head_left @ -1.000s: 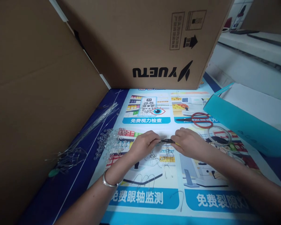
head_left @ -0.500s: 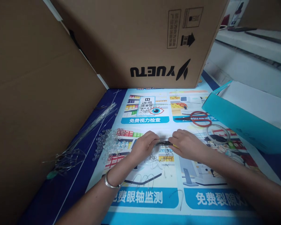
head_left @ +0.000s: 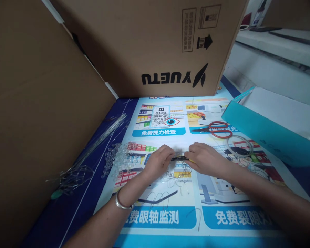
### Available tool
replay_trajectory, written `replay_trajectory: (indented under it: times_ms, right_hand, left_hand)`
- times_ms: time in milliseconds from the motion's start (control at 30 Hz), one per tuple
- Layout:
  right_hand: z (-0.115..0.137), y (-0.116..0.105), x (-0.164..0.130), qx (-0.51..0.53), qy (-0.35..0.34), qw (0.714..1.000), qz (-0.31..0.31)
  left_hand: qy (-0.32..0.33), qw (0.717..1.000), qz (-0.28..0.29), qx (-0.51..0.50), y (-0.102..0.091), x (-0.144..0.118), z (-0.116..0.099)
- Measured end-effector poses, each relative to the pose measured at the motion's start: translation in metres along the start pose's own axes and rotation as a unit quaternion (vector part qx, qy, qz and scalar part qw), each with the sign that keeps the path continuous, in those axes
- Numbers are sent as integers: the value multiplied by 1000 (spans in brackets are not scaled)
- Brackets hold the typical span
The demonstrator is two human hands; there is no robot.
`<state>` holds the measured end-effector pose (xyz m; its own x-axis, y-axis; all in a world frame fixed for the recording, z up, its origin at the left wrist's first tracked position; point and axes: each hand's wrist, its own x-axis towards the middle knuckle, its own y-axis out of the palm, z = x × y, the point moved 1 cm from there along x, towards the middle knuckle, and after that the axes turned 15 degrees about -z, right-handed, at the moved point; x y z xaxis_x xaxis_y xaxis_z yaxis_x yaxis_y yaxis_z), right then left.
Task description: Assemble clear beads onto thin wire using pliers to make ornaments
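My left hand [head_left: 158,161] and my right hand [head_left: 205,159] meet over a printed poster [head_left: 170,217] on the table. Between their fingertips they pinch a small dark tool with a yellow handle [head_left: 181,158], and thin wire hangs below it. My left wrist wears a silver bangle [head_left: 121,203]. Left of my left hand lies a heap of small clear beads [head_left: 120,158]. Loose bent wires [head_left: 167,193] lie on the poster just under both hands.
Tall cardboard boxes stand at the left [head_left: 41,103] and at the back [head_left: 155,44]. A bundle of long wires [head_left: 93,148] runs along the left box. Red-handled scissors [head_left: 217,129], a clear ring [head_left: 239,145] and a teal bag [head_left: 268,127] lie at the right.
The hands stay together on the tool; the view has shifted slightly, otherwise nothing visibly moved.
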<state>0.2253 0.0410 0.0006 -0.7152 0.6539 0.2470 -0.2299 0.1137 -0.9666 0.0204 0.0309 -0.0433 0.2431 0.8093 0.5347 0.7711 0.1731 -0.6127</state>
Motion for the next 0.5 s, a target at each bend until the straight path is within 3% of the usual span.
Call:
replay_trajectory:
  times_ms: [500]
  right_hand:
    - [6,-3,-3,-47,-53,997,-9]
  left_hand:
    - [16,999,23,30,-6,1,-3]
